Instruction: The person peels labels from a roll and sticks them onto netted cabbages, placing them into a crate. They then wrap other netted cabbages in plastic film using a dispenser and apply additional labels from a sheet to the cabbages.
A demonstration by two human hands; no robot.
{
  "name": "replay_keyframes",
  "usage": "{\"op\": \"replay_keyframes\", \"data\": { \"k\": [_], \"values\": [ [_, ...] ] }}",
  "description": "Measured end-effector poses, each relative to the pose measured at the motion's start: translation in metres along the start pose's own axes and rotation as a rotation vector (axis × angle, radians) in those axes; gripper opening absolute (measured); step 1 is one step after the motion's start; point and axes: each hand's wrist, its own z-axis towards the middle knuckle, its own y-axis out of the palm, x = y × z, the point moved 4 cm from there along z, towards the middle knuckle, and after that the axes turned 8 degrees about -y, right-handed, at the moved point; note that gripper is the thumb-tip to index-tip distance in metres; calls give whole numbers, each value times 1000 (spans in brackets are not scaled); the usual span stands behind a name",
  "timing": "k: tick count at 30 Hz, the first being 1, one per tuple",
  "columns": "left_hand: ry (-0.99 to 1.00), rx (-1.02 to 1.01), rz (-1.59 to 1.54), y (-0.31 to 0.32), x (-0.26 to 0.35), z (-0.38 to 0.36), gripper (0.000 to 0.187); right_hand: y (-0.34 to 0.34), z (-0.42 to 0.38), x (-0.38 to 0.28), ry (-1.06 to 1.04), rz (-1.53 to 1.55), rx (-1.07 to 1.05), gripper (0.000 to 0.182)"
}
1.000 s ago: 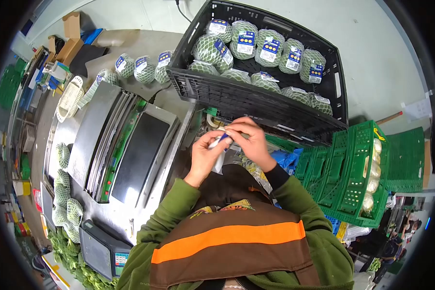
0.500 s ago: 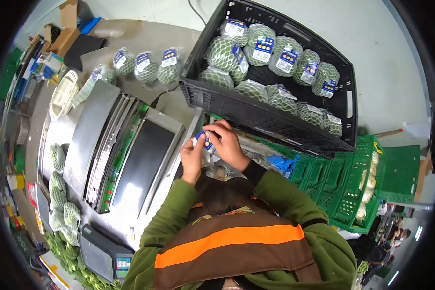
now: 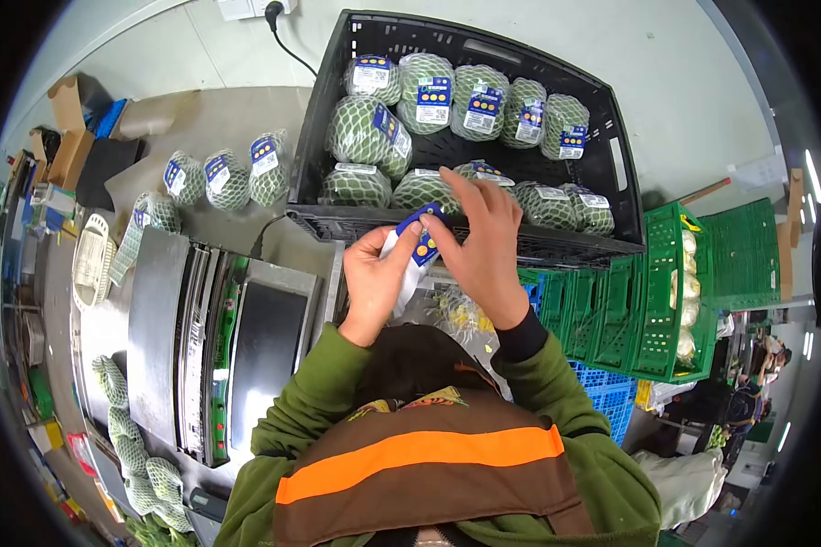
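Note:
Pinched in my left hand is a strip of labels, with a blue label with yellow dots at its upper end and white paper below. The fingers of my left hand are closed around its left side. My right hand is at the label's right edge, its thumb touching the blue part and its index finger stretched up, apart from the thumb. Just beyond both hands stands a black crate holding several round green vegetables in white foam nets, many with blue and white labels.
A metal wrapping machine stands at left. Several netted, labelled vegetables lie beyond it, near a white basket. More netted vegetables lie at lower left. Green crates stand at right; a person is farther back.
Both hands have moved up toward the black crate with the label strip, and more white paper shows. My right index finger has spread away from the thumb. The view has shifted.

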Motion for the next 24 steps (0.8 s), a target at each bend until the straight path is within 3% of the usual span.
{"op": "replay_keyframes", "data": {
  "k": [2,4,6,7,9,13,14,15,17,19,22,23,24],
  "values": [
    [-5,3,5,-1,1,4,17,2,3,3,15,-51,-6,54],
    [-35,-28,13,-2,-1,5,16,5,5,11,155,79,-7,43],
    [51,-47,60,-6,-6,8,18,12,7,15,168,130,-85,29],
    [27,-75,-26,-4,-6,9,19,15,10,14,146,164,-25,22],
    [80,13,87,-7,0,6,24,12,11,9,174,188,-56,23],
    [-109,-124,74,-12,7,2,27,11,11,6,263,201,-138,31],
    [50,-121,222,-23,6,1,31,13,9,8,300,212,-153,34],
    [204,-112,374,-34,6,3,39,13,7,8,288,187,-113,37],
    [358,-52,556,-66,41,-16,59,10,20,-29,3,-16,64,33],
    [314,-43,552,-113,76,-33,55,20,26,-68,-125,192,158,23],
    [118,38,329,-202,114,-48,48,79,34,-139,-246,738,-149,15],
    [77,93,294,-237,126,-52,47,105,33,-159,-148,852,-340,16],
    [77,105,291,-250,129,-50,47,118,36,-167,-152,859,-349,16]
  ]
}}
